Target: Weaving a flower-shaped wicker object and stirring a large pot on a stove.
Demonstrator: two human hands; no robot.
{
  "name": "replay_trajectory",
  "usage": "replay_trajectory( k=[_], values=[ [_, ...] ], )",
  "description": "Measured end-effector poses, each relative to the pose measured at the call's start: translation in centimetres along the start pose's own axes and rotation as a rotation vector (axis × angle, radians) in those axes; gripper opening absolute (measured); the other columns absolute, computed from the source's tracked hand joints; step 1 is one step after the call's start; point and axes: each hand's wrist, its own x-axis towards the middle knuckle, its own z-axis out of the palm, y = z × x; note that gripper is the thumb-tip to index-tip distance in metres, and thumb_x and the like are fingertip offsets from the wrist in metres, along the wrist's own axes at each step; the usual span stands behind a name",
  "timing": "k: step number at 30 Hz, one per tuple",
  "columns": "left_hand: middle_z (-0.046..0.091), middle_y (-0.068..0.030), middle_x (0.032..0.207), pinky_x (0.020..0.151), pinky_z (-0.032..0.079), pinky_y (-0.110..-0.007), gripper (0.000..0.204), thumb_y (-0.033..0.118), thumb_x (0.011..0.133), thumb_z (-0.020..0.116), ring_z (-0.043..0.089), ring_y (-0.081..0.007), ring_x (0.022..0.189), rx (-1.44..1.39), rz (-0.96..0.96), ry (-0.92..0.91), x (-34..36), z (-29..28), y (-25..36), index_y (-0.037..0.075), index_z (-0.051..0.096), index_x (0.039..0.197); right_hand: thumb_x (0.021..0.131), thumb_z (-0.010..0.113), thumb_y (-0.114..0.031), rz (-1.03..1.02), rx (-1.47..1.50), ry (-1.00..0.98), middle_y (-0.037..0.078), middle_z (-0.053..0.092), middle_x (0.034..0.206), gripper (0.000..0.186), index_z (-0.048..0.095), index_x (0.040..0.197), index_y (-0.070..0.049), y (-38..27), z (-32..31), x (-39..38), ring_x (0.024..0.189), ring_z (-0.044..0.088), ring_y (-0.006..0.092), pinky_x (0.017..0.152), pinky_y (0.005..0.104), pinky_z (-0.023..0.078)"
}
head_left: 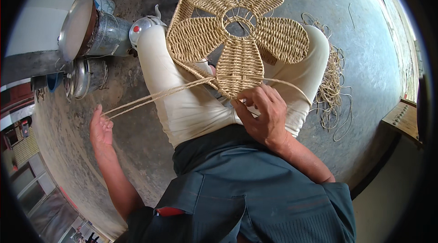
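A straw-coloured woven piece (193, 36) with five petals round an open centre rests across my spread knees in pale trousers. A pale twisted cord (173, 88) runs doubled leftward from its bottom petal to my left hand (101, 129), whose curled fingers grip it out beside my left leg. My right hand (260, 110) is closed at the lower edge of the bottom petal, with a small whitish thing, too small to name, at its fingertips. Another length of cord loops from that petal over my right thigh.
A tangled cord pile (335, 88) lies on the concrete floor right of my leg. At the back left are a metal kettle (142, 30), a large metal pot (107, 35), a lower metal pot (82, 78) and a blue basin (53, 83). A wooden bench (401, 120) stands at the right.
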Motion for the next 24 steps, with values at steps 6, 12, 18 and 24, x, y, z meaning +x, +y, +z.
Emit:
replay_trajectory(
  k=[6,12,18,24],
  values=[
    [0.039,0.01,0.064,0.051,0.03,-0.025,0.026,0.024,0.098,0.081,0.033,-0.0041,0.049,0.023,0.09,0.25,3.1,-10.2,5.2,0.019,0.057,0.092,0.089,0.078,-0.022,-0.153,-0.261,-0.139,0.004,0.064,0.097,0.021,0.072,0.108,-0.016,0.0,4.0,3.8,0.096,0.063,0.0257,0.086,0.0437,0.047],
    [0.042,0.0064,0.067,0.044,0.026,-0.026,0.034,0.031,0.095,0.084,0.03,-0.0062,0.047,0.031,0.158,0.421,5.8,-21.2,9.8,0.018,0.054,0.089,0.091,0.073,-0.02,-0.285,-0.182,-0.092,0.003,0.06,0.098,0.016,0.068,0.105,-0.013,0.9,6.0,3.8,0.094,0.059,0.0234,0.086,0.042,0.044],
    [0.041,0.0066,0.065,0.041,0.021,-0.025,0.033,0.036,0.101,0.076,0.029,-0.0077,0.045,0.081,0.17,0.569,6.3,-29.9,13.4,0.017,0.053,0.088,0.09,0.074,-0.019,-0.33,-0.279,-0.063,0.002,0.06,0.097,0.017,0.067,0.105,-0.015,1.2,6.4,4.0,0.091,0.06,0.0213,0.082,0.0388,0.045],
    [0.066,-0.0015,0.088,0.049,0.039,-0.026,0.031,0.036,0.105,0.068,0.046,-0.0081,0.057,0.459,0.519,0.686,6.7,-27.0,11.5,0.007,0.069,0.116,0.088,0.078,-0.017,-0.185,-0.129,0.128,0.003,0.063,0.089,0.011,0.07,0.095,-0.013,1.4,4.1,3.2,0.081,0.064,0.0255,0.076,0.0398,0.048]
  ],
)
